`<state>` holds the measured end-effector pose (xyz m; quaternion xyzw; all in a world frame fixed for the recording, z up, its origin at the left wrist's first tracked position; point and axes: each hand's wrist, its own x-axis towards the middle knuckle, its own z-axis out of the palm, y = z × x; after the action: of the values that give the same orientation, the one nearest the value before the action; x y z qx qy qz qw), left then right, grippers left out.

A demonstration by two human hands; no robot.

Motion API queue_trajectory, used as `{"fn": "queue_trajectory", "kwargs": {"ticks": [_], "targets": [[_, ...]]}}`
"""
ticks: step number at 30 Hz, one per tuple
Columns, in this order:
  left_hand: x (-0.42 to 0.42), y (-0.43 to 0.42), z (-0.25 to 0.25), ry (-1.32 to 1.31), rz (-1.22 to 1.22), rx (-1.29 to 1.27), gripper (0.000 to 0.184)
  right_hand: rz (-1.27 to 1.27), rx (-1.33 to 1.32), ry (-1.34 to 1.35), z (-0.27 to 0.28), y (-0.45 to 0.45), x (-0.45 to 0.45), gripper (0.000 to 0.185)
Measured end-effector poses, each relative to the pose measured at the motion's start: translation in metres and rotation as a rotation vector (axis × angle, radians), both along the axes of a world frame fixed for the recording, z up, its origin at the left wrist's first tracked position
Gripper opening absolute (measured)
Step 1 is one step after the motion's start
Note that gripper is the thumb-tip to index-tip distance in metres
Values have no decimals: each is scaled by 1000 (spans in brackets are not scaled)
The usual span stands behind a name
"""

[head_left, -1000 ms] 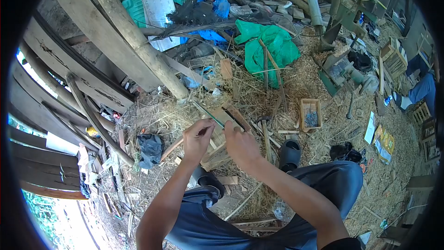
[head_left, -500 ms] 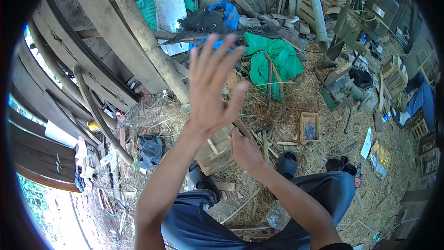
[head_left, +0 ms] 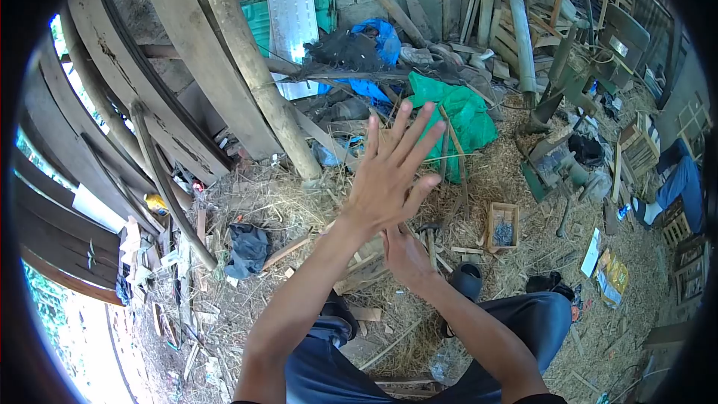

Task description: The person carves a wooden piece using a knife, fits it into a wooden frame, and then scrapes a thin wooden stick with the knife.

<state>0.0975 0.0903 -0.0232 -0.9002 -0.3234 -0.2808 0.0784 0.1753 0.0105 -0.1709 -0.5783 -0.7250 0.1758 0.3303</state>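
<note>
My left hand (head_left: 395,176) is raised in front of me, palm down, with its fingers spread and nothing in them. Just below it, my right hand (head_left: 411,260) has its fingers curled, their tips partly hidden behind the left hand; what they hold cannot be made out. Under both hands lies a wooden piece made of slats (head_left: 363,275), mostly covered by my arms. To the right of my right hand is a hammer (head_left: 431,243) with a wooden handle. A small wooden box (head_left: 491,233) of nails (head_left: 503,234) sits farther right.
Straw and shavings cover the ground. A green sheet (head_left: 449,97) lies ahead, a dark plastic bag (head_left: 248,248) to the left. Leaning boards (head_left: 202,52) and a pole (head_left: 250,67) stand left. A machine (head_left: 561,153) is at right, near another person's leg (head_left: 679,185).
The view has shifted slightly left. My left hand has come down and right, closer to my right hand. A wooden strip now sticks out left of my forearm.
</note>
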Motion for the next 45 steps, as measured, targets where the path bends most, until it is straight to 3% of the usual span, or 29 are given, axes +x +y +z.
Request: {"fn": "queue_trajectory", "kwargs": {"ticks": [2, 5, 6, 8, 11, 12, 14, 18, 20, 30, 36, 40, 42, 45], "targets": [[-6, 8, -42, 119, -8, -111, 61, 26, -90, -59, 3, 1, 5, 24], [-22, 22, -94, 19, 35, -332, 62, 52, -197, -138, 0, -4, 6, 24], [-21, 21, -86, 25, 33, -328, 62, 42, -222, -144, -3, -5, 2, 23], [-21, 16, -63, -232, -39, -576, 60, 50, -224, -150, 2, -9, -1, 22], [-29, 16, -38, -403, 25, -635, 50, 24, -225, -174, 1, -9, 4, 19], [-34, 15, -37, -405, 23, -633, 50, 2, -217, -191, 5, -8, 6, 17], [-43, 4, -38, -37, 165, -608, 32, -9, -232, -209, 14, -9, 9, 16], [-53, -20, -71, -9, 119, -579, 18, -20, -221, -293, 20, -12, 5, 12], [-54, -20, -87, -205, 162, -538, 11, -65, -208, -328, 18, -13, 3, 13], [-42, -28, -74, -196, 241, -656, 7, -25, -331, -234, -18, -12, 10, 25], [-40, -25, -78, -107, 163, -526, 10, -10, -420, -182, -25, -7, 13, 39], [-34, -25, -79, -108, 100, -566, 12, -31, -252, -246, -47, -12, 17, 32], [-31, -24, -92, -133, 94, -556, 12, -103, -408, -200, -49, -10, 15, 30], [-30, -20, -96, -111, 73, -550, 12, -100, -384, -197, -57, -10, 16, 28]]}}
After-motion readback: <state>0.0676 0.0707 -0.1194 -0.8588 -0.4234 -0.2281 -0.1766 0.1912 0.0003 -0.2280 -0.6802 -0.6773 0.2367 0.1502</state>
